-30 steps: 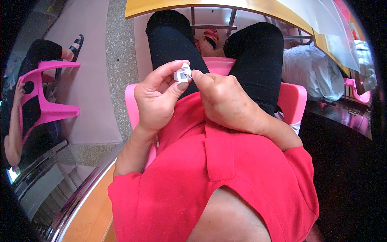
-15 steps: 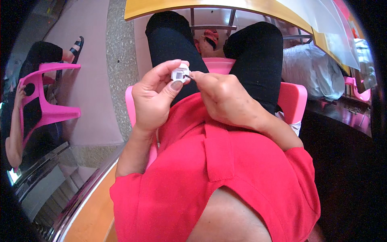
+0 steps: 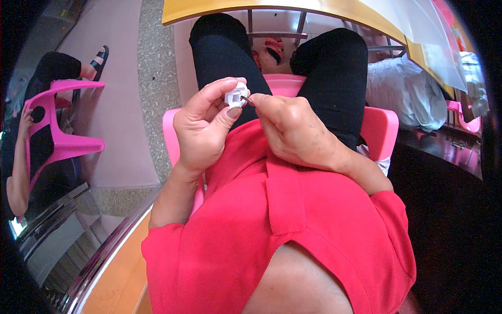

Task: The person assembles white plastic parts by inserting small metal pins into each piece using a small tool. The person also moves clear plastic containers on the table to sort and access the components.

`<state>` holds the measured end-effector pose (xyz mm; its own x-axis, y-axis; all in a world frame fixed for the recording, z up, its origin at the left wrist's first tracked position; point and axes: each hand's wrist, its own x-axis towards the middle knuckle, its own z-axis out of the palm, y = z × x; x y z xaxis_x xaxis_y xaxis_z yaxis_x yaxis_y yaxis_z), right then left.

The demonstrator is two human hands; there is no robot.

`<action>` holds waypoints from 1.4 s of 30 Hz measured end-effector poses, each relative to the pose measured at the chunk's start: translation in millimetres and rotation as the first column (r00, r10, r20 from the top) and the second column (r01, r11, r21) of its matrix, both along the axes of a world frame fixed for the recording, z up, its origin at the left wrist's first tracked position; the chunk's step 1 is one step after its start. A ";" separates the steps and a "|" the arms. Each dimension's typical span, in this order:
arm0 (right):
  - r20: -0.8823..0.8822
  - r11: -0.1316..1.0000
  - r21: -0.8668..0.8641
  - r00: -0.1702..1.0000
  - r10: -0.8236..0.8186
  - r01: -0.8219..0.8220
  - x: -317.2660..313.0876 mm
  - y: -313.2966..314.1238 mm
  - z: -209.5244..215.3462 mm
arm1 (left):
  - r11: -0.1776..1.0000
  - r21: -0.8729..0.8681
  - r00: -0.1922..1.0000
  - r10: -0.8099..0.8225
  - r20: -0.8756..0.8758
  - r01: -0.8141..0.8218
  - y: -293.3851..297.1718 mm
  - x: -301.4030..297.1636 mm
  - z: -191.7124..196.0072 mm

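Note:
Above my lap, my left hand [image 3: 201, 123] pinches a small white plastic piece [image 3: 236, 95] between thumb and fingers. The piece is rounded, with a squarish hollow facing up. My right hand [image 3: 293, 123] is closed round a thin dark metal tool [image 3: 247, 99], whose kind I cannot make out. The tool's tip reaches into or against the right side of the hollow. Most of the tool is hidden inside my right fingers.
I sit on a pink plastic chair [image 3: 380, 133]. A yellow-topped table [image 3: 293, 6] stands ahead, with clear plastic sheeting [image 3: 418, 36] at its right. A white bag [image 3: 405, 94] sits below. At left, another person's arm [image 3: 20, 178] rests by a pink chair [image 3: 52, 125].
Both hands have shifted very slightly, and the white piece has turned a little and moved slightly right. The tool's tip stays at its hollow.

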<state>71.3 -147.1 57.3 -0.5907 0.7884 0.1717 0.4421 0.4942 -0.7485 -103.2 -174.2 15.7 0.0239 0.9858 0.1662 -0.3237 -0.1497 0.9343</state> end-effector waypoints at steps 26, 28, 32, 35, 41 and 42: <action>0.585 0.872 0.453 0.800 -0.132 -0.187 -22.5 -2.6 -0.1 | 0.986 -0.052 0.966 0.142 -0.217 -0.157 -1.3 3.6 -8.9; 0.616 0.869 0.448 0.777 -0.129 -0.211 -22.0 -1.4 4.9 | 0.986 -0.063 0.963 0.138 -0.230 -0.156 -1.1 4.6 -9.4; 0.631 0.931 0.278 0.776 0.011 -0.238 -16.1 5.3 10.4 | 0.990 -0.055 0.954 0.110 -0.279 -0.130 -0.5 6.3 -8.4; 0.516 0.973 0.092 0.845 0.137 -0.214 -4.5 17.4 14.0 | 0.991 -0.124 0.994 0.034 -0.102 -0.047 2.8 3.8 -7.3; 0.139 0.995 0.001 0.986 0.096 -0.097 18.1 9.7 17.4 | 0.984 -0.096 0.954 -0.117 0.275 0.148 10.1 -8.7 0.3; 0.108 0.996 -0.004 0.991 0.084 -0.084 18.5 8.0 16.2 | 0.984 -0.096 0.955 -0.116 0.274 0.147 9.6 -9.1 -0.1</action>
